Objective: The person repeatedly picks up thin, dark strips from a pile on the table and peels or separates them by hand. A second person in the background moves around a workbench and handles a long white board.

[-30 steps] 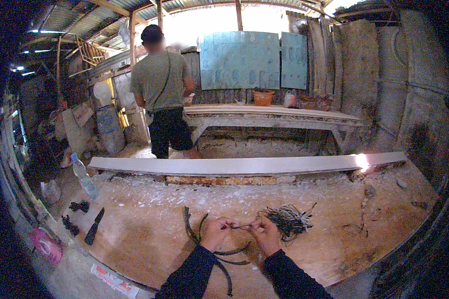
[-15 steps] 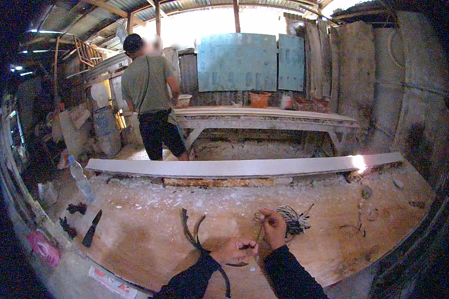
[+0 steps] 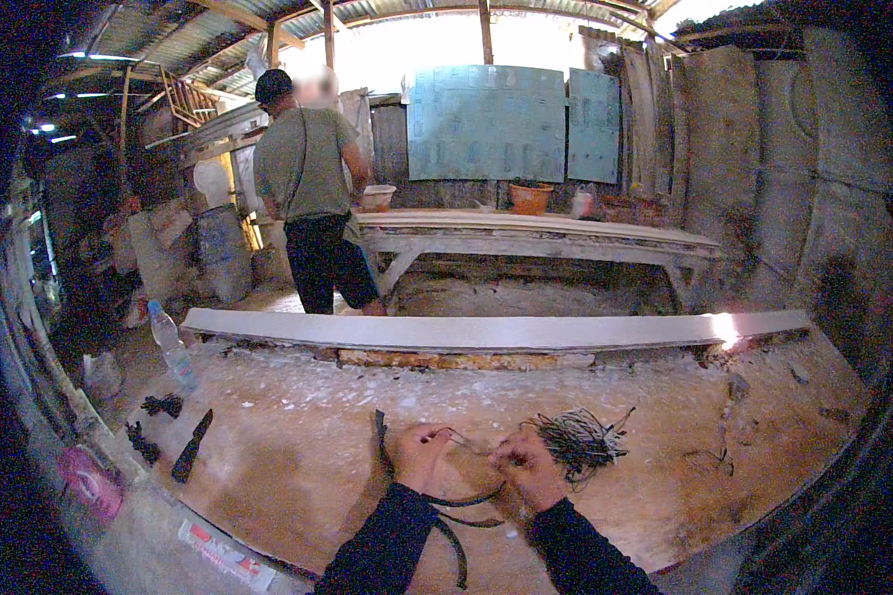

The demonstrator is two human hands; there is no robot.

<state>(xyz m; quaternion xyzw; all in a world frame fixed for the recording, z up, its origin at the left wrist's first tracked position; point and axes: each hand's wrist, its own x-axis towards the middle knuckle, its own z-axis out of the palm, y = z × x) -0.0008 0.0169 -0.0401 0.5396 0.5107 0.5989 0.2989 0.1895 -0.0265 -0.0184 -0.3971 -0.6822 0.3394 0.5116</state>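
Note:
My left hand point(image 3: 419, 454) and my right hand point(image 3: 528, 466) are close together over a dusty wooden workbench point(image 3: 298, 446). Between them they pinch a thin bent piece of wire point(image 3: 463, 441). A tangled bundle of dark wires point(image 3: 577, 437) lies just right of my right hand. Under my hands lie dark rubber strips point(image 3: 446, 501), one curving toward my sleeves.
A long white plank point(image 3: 486, 329) runs across the back of the bench. A plastic bottle point(image 3: 172, 345), a dark tool point(image 3: 192, 446), small black pieces point(image 3: 163, 404) and a pink object point(image 3: 89, 481) lie at the left. A person point(image 3: 313, 193) stands beyond, beside another bench point(image 3: 536, 233).
My hands lifted and drew level again, stretching the wire between them. The person in the background stepped right and turned away.

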